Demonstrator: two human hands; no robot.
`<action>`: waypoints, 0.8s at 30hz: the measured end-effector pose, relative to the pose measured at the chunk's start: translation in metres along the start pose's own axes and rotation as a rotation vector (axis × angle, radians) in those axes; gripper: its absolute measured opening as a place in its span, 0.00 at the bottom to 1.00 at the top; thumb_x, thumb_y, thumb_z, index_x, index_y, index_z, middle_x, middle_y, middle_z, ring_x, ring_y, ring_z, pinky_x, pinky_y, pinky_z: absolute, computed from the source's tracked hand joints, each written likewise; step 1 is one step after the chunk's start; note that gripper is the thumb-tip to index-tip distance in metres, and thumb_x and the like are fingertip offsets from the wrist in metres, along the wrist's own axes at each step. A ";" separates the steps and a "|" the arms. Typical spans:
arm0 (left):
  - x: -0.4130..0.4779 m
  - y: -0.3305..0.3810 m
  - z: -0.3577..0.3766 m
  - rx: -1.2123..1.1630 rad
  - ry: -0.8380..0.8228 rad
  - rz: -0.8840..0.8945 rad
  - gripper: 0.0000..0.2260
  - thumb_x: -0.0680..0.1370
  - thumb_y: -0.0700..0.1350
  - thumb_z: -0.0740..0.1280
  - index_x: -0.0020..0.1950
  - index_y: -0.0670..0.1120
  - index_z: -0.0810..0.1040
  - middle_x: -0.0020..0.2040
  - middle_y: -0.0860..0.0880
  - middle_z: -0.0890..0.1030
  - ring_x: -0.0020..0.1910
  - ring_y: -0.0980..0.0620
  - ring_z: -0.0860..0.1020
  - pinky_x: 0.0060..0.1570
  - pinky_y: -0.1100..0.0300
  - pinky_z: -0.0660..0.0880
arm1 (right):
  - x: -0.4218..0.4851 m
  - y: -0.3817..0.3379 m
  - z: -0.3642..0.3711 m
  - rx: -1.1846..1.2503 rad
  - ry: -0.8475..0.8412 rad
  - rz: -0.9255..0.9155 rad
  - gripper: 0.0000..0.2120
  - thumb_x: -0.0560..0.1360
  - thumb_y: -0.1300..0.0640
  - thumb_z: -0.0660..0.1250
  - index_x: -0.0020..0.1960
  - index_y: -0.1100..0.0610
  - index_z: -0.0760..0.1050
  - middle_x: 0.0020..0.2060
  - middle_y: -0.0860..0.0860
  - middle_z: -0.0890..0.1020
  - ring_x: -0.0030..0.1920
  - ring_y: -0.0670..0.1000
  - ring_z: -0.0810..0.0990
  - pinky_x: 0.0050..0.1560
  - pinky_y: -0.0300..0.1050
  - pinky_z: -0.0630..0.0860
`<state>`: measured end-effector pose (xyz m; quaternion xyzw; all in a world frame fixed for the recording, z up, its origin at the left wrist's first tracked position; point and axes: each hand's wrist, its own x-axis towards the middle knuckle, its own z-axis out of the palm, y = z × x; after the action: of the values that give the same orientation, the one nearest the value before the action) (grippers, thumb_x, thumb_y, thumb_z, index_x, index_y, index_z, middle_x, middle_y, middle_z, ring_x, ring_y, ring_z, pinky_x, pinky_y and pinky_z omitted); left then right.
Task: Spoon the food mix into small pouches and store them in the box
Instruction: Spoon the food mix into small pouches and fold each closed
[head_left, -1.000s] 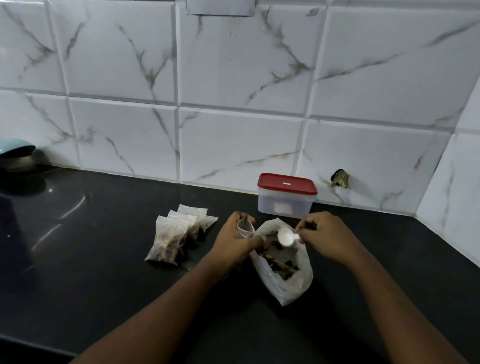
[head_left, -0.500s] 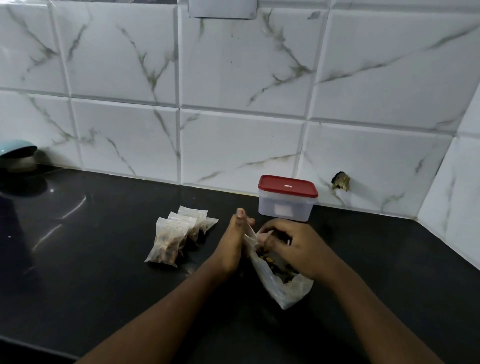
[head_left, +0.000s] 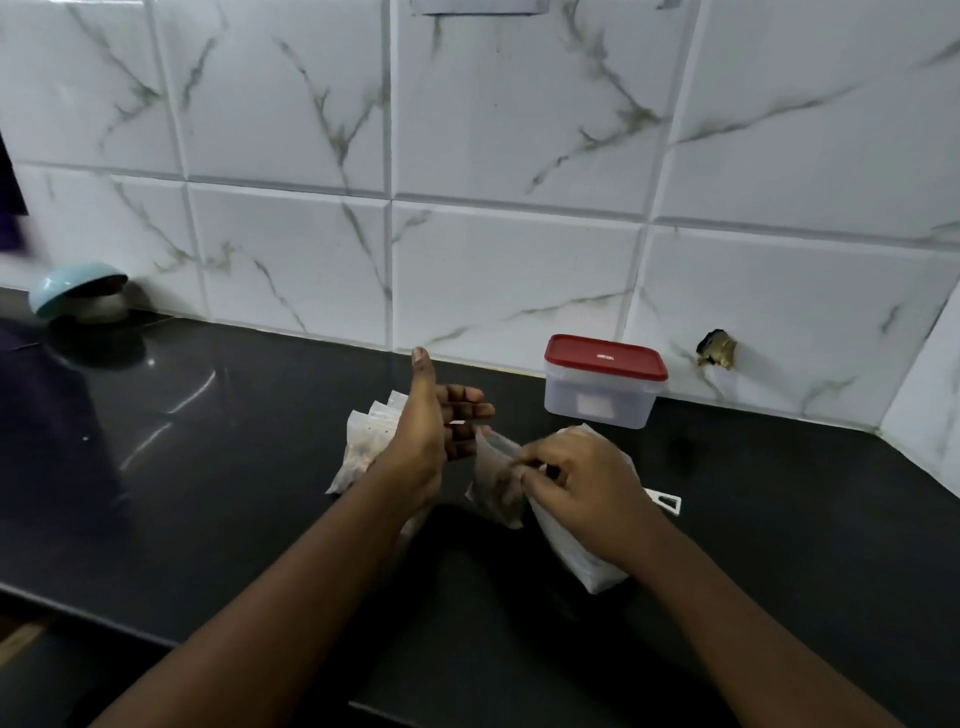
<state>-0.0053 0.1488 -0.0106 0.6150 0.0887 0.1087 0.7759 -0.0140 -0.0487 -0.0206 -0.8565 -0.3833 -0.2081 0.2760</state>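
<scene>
Head view: we see the left hand (head_left: 434, 436) raised on edge above the bench (head_left: 208, 493). Its thumb points up, and its fingers (head_left: 470, 410) are straight, slightly spread and holding nothing. The right hand (head_left: 584, 486) pinches the top of a small pouch (head_left: 493, 465) between curled fingers (head_left: 532, 480). The pouch hangs between the two hands with what looks like brown mix in its bottom, though blur makes us unsure. Under the right hand lies the large white bag of food mix (head_left: 584, 561). A white spoon handle (head_left: 665, 501) sticks out on the bench just right of that hand. Filled pouches (head_left: 363, 447) sit behind the left wrist. The box (head_left: 600, 402) stands against the tiled wall (head_left: 519, 270) with its red lid (head_left: 605, 358) on. The lid carries a small mark that is too small for us to read.
</scene>
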 end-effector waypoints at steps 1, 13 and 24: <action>-0.003 -0.002 -0.002 0.031 -0.030 0.009 0.41 0.80 0.74 0.44 0.50 0.41 0.81 0.51 0.39 0.87 0.44 0.43 0.82 0.48 0.52 0.76 | 0.000 0.001 -0.001 0.008 0.026 0.008 0.06 0.79 0.56 0.71 0.53 0.53 0.86 0.43 0.44 0.85 0.45 0.44 0.76 0.45 0.39 0.71; -0.028 -0.031 -0.013 0.054 -0.194 0.035 0.45 0.75 0.75 0.48 0.60 0.38 0.83 0.56 0.39 0.86 0.60 0.37 0.83 0.64 0.42 0.76 | -0.001 -0.002 -0.001 -0.061 -0.110 -0.046 0.12 0.76 0.46 0.64 0.50 0.47 0.85 0.41 0.41 0.84 0.48 0.45 0.77 0.54 0.56 0.74; -0.026 -0.032 -0.020 -0.042 -0.332 0.045 0.43 0.73 0.76 0.63 0.55 0.34 0.81 0.58 0.37 0.81 0.54 0.39 0.80 0.59 0.46 0.74 | 0.001 -0.006 -0.016 0.169 0.029 0.079 0.06 0.78 0.56 0.72 0.52 0.48 0.86 0.41 0.32 0.82 0.49 0.42 0.81 0.51 0.42 0.78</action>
<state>-0.0336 0.1530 -0.0460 0.6100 -0.0571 0.0248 0.7900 -0.0207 -0.0546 -0.0064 -0.8415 -0.3615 -0.1762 0.3608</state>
